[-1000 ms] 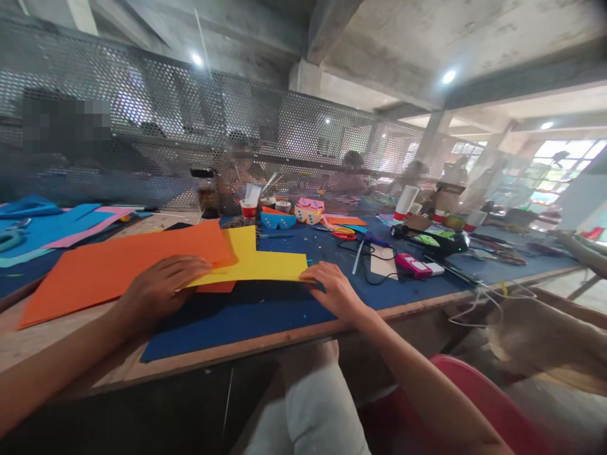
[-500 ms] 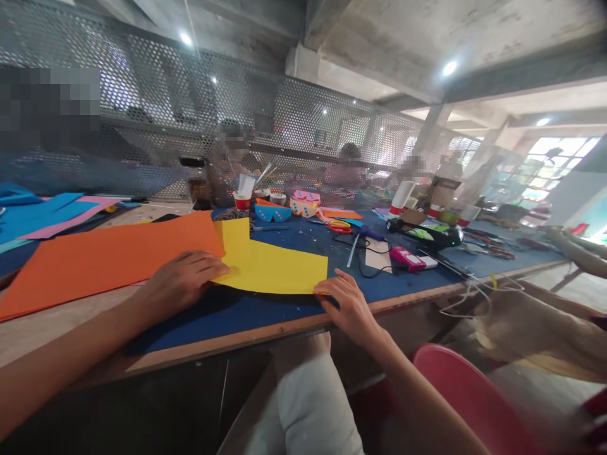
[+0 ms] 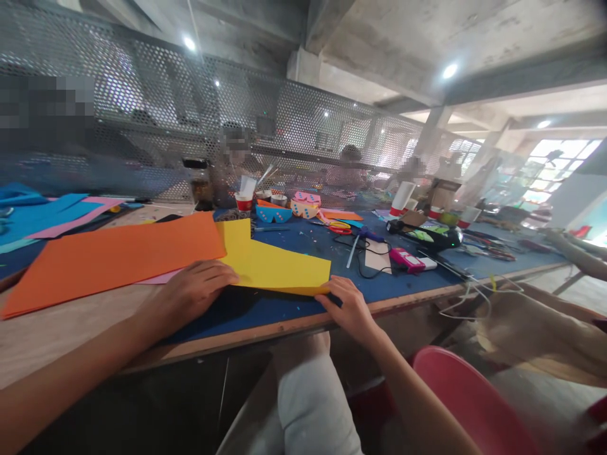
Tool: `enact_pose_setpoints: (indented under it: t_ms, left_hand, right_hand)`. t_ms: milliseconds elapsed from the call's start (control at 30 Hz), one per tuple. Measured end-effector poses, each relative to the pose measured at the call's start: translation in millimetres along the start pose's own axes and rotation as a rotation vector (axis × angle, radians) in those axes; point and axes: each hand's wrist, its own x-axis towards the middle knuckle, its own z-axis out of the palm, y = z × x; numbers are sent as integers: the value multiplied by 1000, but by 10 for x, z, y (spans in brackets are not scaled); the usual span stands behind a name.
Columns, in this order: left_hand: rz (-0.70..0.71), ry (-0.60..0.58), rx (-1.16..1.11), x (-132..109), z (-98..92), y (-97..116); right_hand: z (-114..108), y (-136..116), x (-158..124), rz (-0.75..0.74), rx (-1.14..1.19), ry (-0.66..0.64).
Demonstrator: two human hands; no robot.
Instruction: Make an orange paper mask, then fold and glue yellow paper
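Note:
A yellow sheet (image 3: 279,262), paper or thin foam, lies on the blue mat with a notched upper left part and a narrow folded strip along its near edge. My left hand (image 3: 196,287) holds that edge near its left end, fingers together on the sheet. At the near right corner, my right hand (image 3: 348,300) pinches the sheet between thumb and fingers. Large orange sheets (image 3: 118,256) lie left of it, reaching up to the yellow one. Part of a pink sheet (image 3: 161,278) shows beneath the orange.
Colourful paper glasses (image 3: 274,212), scissors (image 3: 339,226), a blue glue gun (image 3: 368,234) and a pink device (image 3: 406,259) lie behind and to the right. A dark-lidded jar (image 3: 199,183) and cups (image 3: 243,202) stand further back. A pink chair (image 3: 459,379) is at right; another person's arm (image 3: 576,249) rests beyond.
My left hand has slid slightly right along the near edge. The yellow sheet's near edge now shows a straighter folded strip. My right hand has barely moved.

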Motion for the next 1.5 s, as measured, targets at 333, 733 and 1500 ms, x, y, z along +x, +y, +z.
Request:
enact_pose_setpoints:
  t_ms: [333,733,1500]
  left_hand:
    - [-184,-28,-161,4,-5,95]
    - [-509,-95,-405,205,104,430]
    - [-526,-248,-303,618,261,-127]
  right_hand:
    - [-20,-10,9,-11,65,-81]
    - [-116,73,220,33,50,-197]
    - [-114,470,1276,-96,-122,-718]
